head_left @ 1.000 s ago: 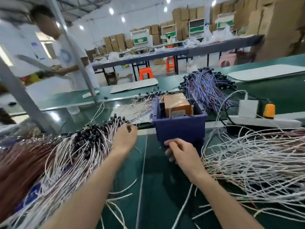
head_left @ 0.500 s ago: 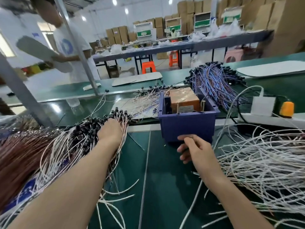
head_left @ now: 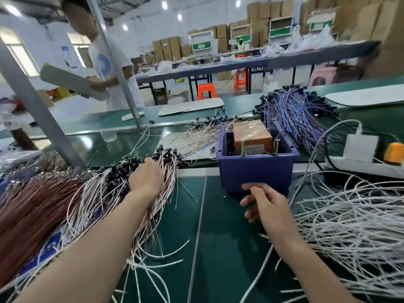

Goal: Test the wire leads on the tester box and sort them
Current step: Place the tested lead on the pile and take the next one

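The tester box [head_left: 255,171] is a purple bin holding an orange-brown block [head_left: 251,134] and two upright brass posts. It stands on the green bench just beyond my right hand [head_left: 266,204], whose fingers are loosely curled around nothing, the index finger close to the bin's front wall. My left hand [head_left: 146,178] reaches into the pile of white and pink wire leads with black connectors [head_left: 98,193]. Its fingers curl down among the connectors, with the fingertips hidden. More pink leads [head_left: 196,136] lie behind the bin to the left.
A heap of white wires [head_left: 349,226] covers the right side and brown wires [head_left: 28,204] the far left. Blue-purple wires [head_left: 293,114] lie behind the bin. A power strip with white adapter [head_left: 360,147] sits right. A slanted metal post [head_left: 41,110] and a person [head_left: 105,62] stand beyond.
My left hand moved left from beside the bin and sank into the connector pile. My right hand drew back slightly from the bin's front wall.
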Tool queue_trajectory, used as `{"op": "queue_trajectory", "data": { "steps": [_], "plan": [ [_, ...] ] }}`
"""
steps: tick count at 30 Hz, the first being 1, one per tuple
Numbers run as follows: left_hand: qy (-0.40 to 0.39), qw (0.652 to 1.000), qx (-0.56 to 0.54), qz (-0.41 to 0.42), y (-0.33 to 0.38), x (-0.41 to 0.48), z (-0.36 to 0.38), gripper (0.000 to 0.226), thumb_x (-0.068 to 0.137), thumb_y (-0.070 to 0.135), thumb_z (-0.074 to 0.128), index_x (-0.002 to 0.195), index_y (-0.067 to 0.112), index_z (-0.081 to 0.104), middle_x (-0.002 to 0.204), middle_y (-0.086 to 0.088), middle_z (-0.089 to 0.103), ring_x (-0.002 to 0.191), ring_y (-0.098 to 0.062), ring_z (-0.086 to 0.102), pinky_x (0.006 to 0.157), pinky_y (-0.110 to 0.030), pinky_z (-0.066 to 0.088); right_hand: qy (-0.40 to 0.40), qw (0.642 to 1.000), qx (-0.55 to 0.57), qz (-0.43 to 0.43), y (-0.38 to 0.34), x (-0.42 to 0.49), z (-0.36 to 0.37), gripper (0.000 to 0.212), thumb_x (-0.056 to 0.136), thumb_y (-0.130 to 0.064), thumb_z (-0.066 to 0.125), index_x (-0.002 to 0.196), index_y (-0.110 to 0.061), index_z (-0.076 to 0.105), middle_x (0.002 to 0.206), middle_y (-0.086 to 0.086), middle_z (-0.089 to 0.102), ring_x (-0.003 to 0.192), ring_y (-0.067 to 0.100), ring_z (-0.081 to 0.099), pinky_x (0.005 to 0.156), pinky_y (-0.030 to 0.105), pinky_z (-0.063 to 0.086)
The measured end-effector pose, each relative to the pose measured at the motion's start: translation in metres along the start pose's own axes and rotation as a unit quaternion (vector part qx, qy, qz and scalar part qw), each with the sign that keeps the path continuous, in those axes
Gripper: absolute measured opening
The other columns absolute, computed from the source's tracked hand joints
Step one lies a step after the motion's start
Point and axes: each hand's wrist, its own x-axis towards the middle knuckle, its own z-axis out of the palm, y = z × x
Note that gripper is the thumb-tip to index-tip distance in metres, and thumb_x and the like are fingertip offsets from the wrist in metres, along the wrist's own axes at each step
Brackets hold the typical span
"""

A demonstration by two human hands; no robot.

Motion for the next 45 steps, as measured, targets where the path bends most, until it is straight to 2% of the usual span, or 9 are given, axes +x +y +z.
{"op": "queue_trajectory", "data": {
  "steps": [8,18,21,25,28,32,38,42,45],
  "plan": [
    [0.026,0.995,0.066,0.068,0.004,-0.017,-0.011,0.033,0.092,-0.01,0.034,0.124,-0.007,0.045,0.1,-0.023,0.069,0.091,-0.039,0.067,0.066,-0.04,0.042,0.012,0.999,0.003,-0.034,-0.003,-0.004,0.001,0.026,0.107,-0.023,0.044,0.102,-0.024,0.07,0.075,0.003,0.071,0.042,0.012,0.043,0.039,0.021,0.036],
    [0.006,1.0,0.007,0.021,0.013,-0.021,-0.022,0.023,0.102,0.012,0.038,0.111,-0.004,0.051,0.112,-0.02,0.062,0.101,-0.035,0.059,0.087,-0.047,0.052,-0.001,1.0,0.018,-0.023,-0.007,-0.007,-0.004,0.027,0.107,-0.021,0.044,0.103,-0.023,0.07,0.075,0.003,0.071,0.043,0.013,0.045,0.04,0.023,0.038],
    [0.098,0.979,-0.171,0.042,0.022,-0.034,-0.035,0.027,0.107,0.024,0.034,0.109,0.003,0.05,0.088,-0.011,0.065,0.072,-0.023,0.062,0.065,-0.041,0.055,-0.004,0.999,0.034,-0.019,-0.009,-0.009,-0.004,0.028,0.107,-0.021,0.044,0.104,-0.02,0.071,0.074,0.004,0.072,0.044,0.014,0.047,0.042,0.023,0.04],
    [0.132,0.899,-0.361,0.21,0.058,-0.104,-0.053,0.02,0.104,0.041,0.035,0.104,0.023,0.044,0.067,0.005,0.061,0.052,-0.009,0.059,0.046,-0.03,0.047,-0.038,0.986,0.162,-0.001,-0.026,-0.009,-0.006,0.036,0.107,-0.032,0.039,0.118,-0.016,0.069,0.091,0.008,0.077,0.066,0.02,0.068,0.066,0.028,0.054],
    [0.096,0.891,-0.278,0.345,0.084,-0.175,-0.034,0.011,0.103,0.039,0.042,0.096,0.03,0.042,0.058,0.005,0.059,0.043,-0.015,0.054,0.04,-0.027,0.04,-0.079,0.916,0.393,0.029,-0.041,-0.01,-0.016,0.051,0.098,-0.053,0.041,0.128,-0.018,0.063,0.116,0.011,0.074,0.101,0.024,0.073,0.093,0.041,0.05],
    [0.025,0.9,-0.13,0.416,0.094,-0.207,-0.002,0.016,0.1,0.04,0.049,0.098,0.026,0.056,0.07,0.006,0.068,0.052,-0.015,0.061,0.047,-0.032,0.049,-0.068,0.862,0.502,0.016,-0.044,-0.013,-0.042,0.043,0.097,-0.053,0.05,0.109,-0.019,0.073,0.068,-0.006,0.055,0.052,0.007,0.047,0.056,0.022,0.043],
    [-0.061,0.9,-0.076,0.424,0.07,-0.168,-0.025,0.027,0.105,0.052,0.031,0.114,0.034,0.049,0.111,0.015,0.067,0.097,-0.008,0.064,0.078,-0.034,0.05,0.027,0.924,0.38,-0.036,-0.043,-0.005,-0.065,0.025,0.098,-0.036,0.053,0.09,-0.022,0.071,0.05,-0.007,0.023,0.04,0.008,0.01,0.034,0.022,0.014],
    [-0.043,0.902,-0.052,0.427,0.071,-0.131,-0.054,0.023,0.105,0.046,0.038,0.115,0.036,0.056,0.115,0.016,0.061,0.1,-0.006,0.061,0.08,-0.035,0.051,0.004,0.985,0.157,-0.076,-0.033,-0.007,-0.05,0.021,0.103,-0.029,0.052,0.108,-0.03,0.072,0.058,-0.005,0.049,0.037,0.007,0.027,0.033,0.019,0.025],
    [0.019,0.867,-0.059,0.494,0.092,-0.116,-0.068,0.019,0.102,0.04,0.049,0.111,0.032,0.064,0.107,0.008,0.058,0.095,-0.013,0.059,0.076,-0.034,0.052,-0.063,0.976,-0.114,-0.175,-0.025,-0.017,-0.027,0.023,0.097,-0.05,0.053,0.117,-0.051,0.064,0.087,-0.011,0.074,0.064,0.001,0.062,0.057,0.013,0.046]
  ]
}}
